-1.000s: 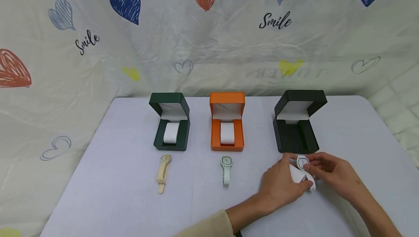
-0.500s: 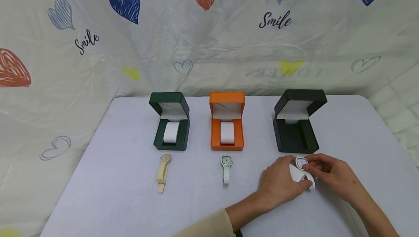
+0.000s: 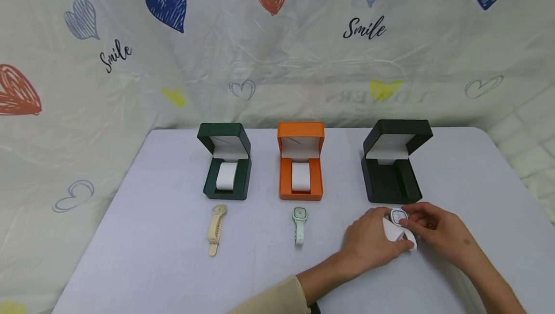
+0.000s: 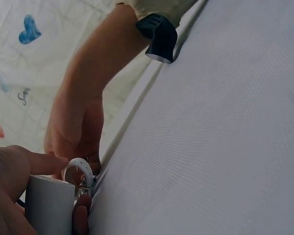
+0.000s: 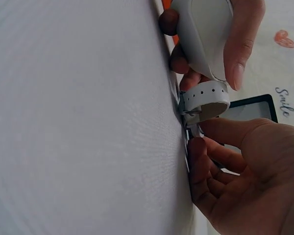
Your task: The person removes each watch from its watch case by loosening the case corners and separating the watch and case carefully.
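Note:
My left hand (image 3: 368, 237) grips a white watch cushion (image 4: 50, 205) above the white cloth, fingers on one side and thumb on the other. My right hand (image 3: 444, 231) pinches a white watch (image 3: 398, 216) with a squarish face, just beyond the cushion. In the right wrist view the holed white strap (image 5: 208, 100) curves into a loop with its buckle, at the cushion's end. Whether any strap goes round the cushion is hard to tell. Behind both hands stands an open black watch box (image 3: 386, 181), no cushion in it.
A green box (image 3: 208, 184) and an orange box (image 3: 284, 179), lids up, each hold a white cushion. In front of them lie a beige watch (image 3: 215, 229) and a pale green watch (image 3: 299, 225). A heart-printed curtain (image 3: 299, 54) hangs behind the table.
The watch and my right fingers have shifted very slightly left along the cushion. My left hand's grip stays the same; boxes and other watches have not moved.

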A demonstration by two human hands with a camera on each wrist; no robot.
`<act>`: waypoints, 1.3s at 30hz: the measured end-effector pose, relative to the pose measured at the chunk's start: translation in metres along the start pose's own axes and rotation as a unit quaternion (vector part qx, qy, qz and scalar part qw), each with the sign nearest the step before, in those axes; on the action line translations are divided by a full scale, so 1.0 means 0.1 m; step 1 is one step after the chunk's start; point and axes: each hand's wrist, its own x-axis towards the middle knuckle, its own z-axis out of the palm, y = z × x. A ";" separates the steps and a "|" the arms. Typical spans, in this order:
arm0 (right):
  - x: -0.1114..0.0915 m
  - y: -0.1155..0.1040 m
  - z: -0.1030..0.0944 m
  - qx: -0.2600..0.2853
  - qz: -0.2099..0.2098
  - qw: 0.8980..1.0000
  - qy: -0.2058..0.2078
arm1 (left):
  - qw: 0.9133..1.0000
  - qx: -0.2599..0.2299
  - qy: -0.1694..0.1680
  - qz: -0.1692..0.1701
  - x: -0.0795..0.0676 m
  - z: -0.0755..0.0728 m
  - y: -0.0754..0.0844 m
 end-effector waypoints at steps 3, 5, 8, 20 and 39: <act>0.00 0.00 0.00 0.002 -0.008 1.000 0.000 | 1.000 0.006 -0.004 0.003 0.00 -0.01 -0.01; 0.00 -0.01 -0.01 0.002 -0.010 1.000 -0.001 | 1.000 0.002 -0.008 0.003 0.01 -0.02 -0.01; 0.00 -0.01 -0.03 0.004 -0.011 1.000 -0.004 | 1.000 -0.009 -0.013 -0.001 0.01 -0.02 -0.01; -0.03 0.04 -0.06 0.024 -0.024 0.999 -0.004 | 0.992 -0.126 -0.011 -0.026 -0.01 -0.08 -0.07; -0.03 -0.11 -0.19 0.044 -0.013 0.998 0.045 | 0.941 -0.336 0.041 -0.009 0.00 -0.26 -0.04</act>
